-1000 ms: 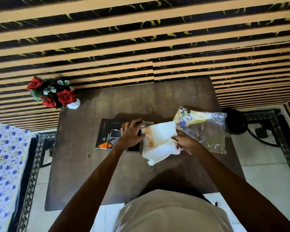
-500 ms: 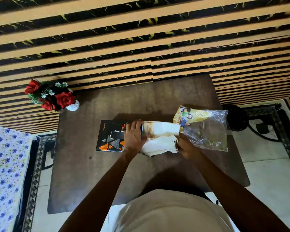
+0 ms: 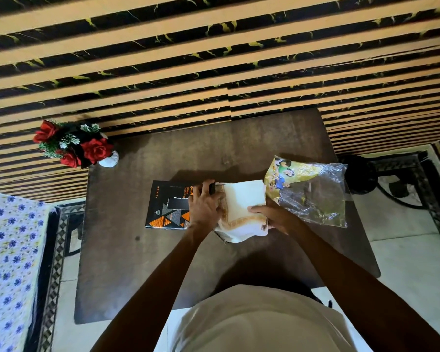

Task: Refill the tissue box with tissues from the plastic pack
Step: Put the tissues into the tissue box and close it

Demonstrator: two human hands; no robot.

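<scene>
A black tissue box (image 3: 168, 205) with orange and grey triangles lies flat on the brown table (image 3: 127, 262). My left hand (image 3: 204, 207) rests on its right end, fingers bent over the edge. A stack of white tissues (image 3: 243, 202) with an orange border lies against that end of the box. My right hand (image 3: 277, 217) grips the stack at its right side. The clear plastic pack (image 3: 312, 193) with a yellow cartoon label lies crumpled to the right, apart from both hands.
A white vase of red roses (image 3: 73, 146) stands at the table's far left corner. A striped black-and-orange wall (image 3: 213, 59) runs behind. A flowered cloth (image 3: 8, 262) is at the left; a dark round object (image 3: 357, 174) sits off the table's right edge.
The tissue stack has swung flat again after being folded up against the box end. My right hand shifted to its right side; my left hand stayed on the box.
</scene>
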